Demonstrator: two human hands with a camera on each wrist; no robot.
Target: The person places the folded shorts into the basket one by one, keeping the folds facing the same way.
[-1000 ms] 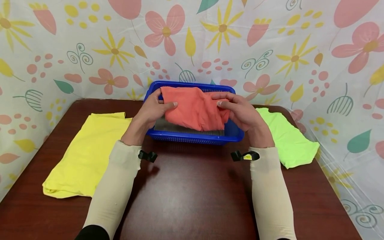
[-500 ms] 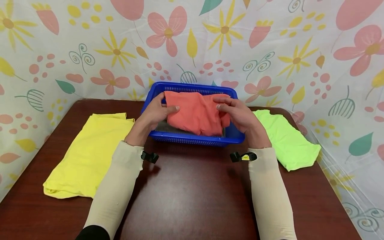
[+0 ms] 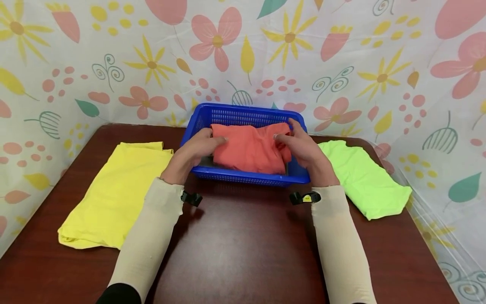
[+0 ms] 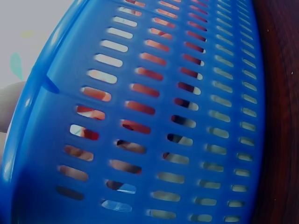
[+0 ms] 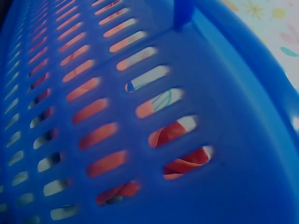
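Observation:
A folded coral cloth (image 3: 250, 150) lies inside the blue slotted basket (image 3: 247, 175), seen in the head view. My left hand (image 3: 195, 147) grips its left end, thumb on top and fingers mostly hidden. At the right end my right hand (image 3: 305, 150) pinches the cloth with the thumb over it, the forefinger raised beside the back corner. Under the cloth, a strip of something grey (image 3: 206, 162) shows at the basket's bottom. Both wrist views are filled by the basket wall (image 4: 112, 122), with coral fabric showing through its slots.
A folded yellow garment (image 3: 114, 194) lies on the dark wooden table (image 3: 243, 245) at left. On the right is a bright green cloth (image 3: 364, 179), near the table's edge. A flower-printed curtain (image 3: 243, 50) hangs right behind the basket.
Both hands have lowered the coral cloth from above the basket down into it, behind the front rim. The right forefinger has moved off the top of the cloth. The side garments stayed put.

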